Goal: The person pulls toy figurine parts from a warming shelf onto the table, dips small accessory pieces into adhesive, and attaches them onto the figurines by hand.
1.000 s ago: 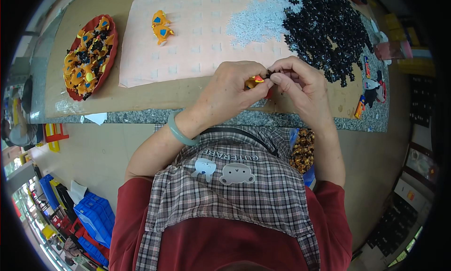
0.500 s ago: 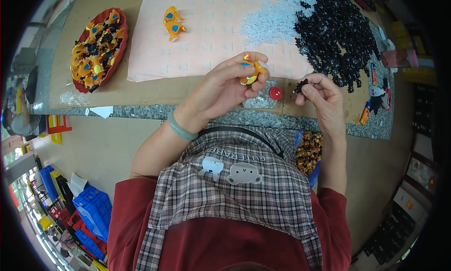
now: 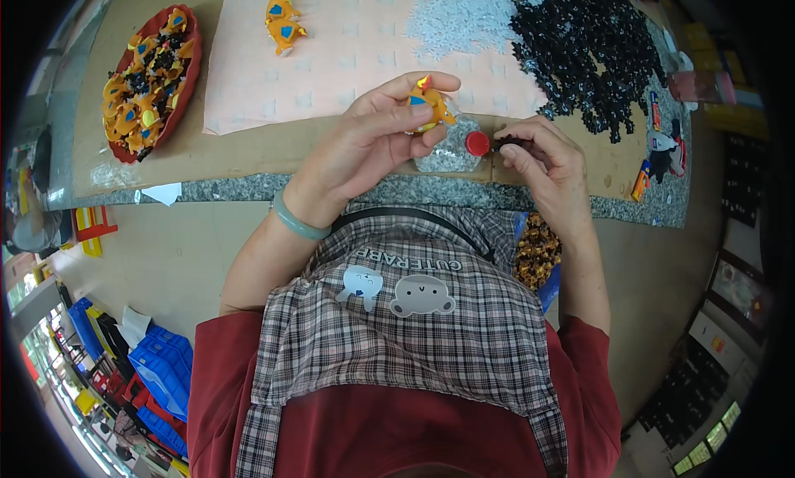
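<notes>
You are pinching the orange toy figure (image 3: pixel 428 105) in your left hand (image 3: pixel 377 142) above the bench (image 3: pixel 248 151) edge, while your right hand (image 3: pixel 542 163) is gripping a small black part at the red cap (image 3: pixel 477 143). A slip could be dropping either onto the floor. The red tray (image 3: pixel 189 72) is holding more orange figures.

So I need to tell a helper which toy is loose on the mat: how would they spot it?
Start at the pale pink mat covering the worktop. Near its far left corner lies an orange toy figure with blue patches. It lies alone there, unlike those piled in the red tray or the one in the left hand.
</notes>
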